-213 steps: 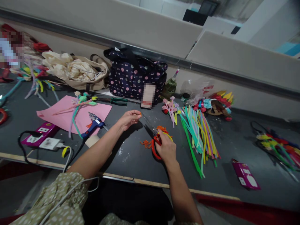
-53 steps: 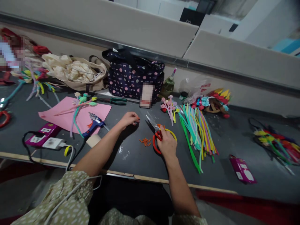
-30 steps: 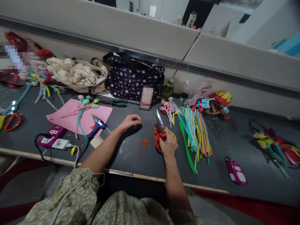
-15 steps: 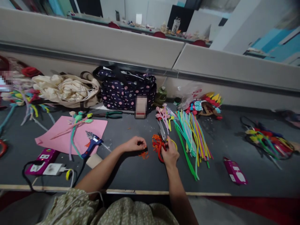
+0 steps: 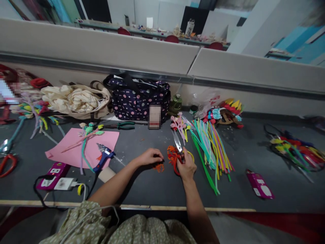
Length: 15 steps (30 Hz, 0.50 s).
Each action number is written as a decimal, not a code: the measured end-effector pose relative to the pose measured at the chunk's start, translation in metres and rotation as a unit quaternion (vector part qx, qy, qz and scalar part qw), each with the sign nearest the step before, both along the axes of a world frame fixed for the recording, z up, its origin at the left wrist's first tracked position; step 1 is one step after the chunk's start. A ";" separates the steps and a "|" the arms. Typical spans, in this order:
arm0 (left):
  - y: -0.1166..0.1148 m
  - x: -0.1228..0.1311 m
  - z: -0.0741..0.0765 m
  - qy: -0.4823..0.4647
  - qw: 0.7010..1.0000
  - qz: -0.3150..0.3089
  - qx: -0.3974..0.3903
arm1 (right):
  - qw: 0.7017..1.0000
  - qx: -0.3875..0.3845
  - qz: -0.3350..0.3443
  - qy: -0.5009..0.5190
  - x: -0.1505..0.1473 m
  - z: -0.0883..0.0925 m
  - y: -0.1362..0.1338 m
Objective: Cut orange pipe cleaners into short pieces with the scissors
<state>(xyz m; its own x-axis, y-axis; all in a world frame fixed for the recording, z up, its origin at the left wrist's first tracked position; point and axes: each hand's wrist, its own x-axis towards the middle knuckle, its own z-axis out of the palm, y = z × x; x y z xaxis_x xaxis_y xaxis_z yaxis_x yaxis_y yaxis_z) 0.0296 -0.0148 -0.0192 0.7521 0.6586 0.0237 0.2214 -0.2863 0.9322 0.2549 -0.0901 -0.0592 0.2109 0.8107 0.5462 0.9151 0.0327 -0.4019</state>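
Orange fuzzy cut pieces (image 5: pixel 159 166) lie in a small pile on the dark surface (image 5: pixel 152 189), between two hands.

At the left, a blue glue gun (image 5: pixel 104 158) rests at the edge of a pink paper sheet (image 5: pixel 73 152), apart from the hands. The left hand (image 5: pixel 150 158) has its fingers bunched together, tips down at the pile; whether they pinch a piece I cannot tell. Just beside it, the right hand (image 5: pixel 187 166) keeps its fingers clamped on the red-handled scissors (image 5: pixel 177 154), whose blades point away and look closed. Further right lies a bundle of coloured pipe cleaners (image 5: pixel 210 145). I think a sweeping wrist could scatter the light pieces, and scissors so near could nick the left fingers.
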 end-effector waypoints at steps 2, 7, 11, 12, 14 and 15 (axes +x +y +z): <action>0.001 0.003 0.000 -0.008 0.999 0.036 -0.007 | 1.000 0.000 0.002 -0.001 -0.001 0.001 0.000; 0.003 0.008 -0.003 0.001 0.992 0.127 0.022 | 1.000 0.005 -0.002 0.004 -0.002 0.003 -0.002; 0.003 0.010 -0.004 0.005 0.988 0.147 0.038 | 1.000 0.017 -0.011 0.000 -0.001 0.005 -0.001; 0.002 0.011 -0.003 0.007 0.987 0.156 0.039 | 1.000 0.018 -0.010 -0.001 -0.001 0.006 -0.001; 0.001 0.011 -0.001 0.018 0.984 0.168 0.046 | 1.000 0.017 -0.005 0.000 -0.001 0.007 -0.001; 0.001 0.011 0.001 0.030 0.984 0.166 0.051 | 1.000 0.016 -0.002 0.001 -0.001 0.007 -0.001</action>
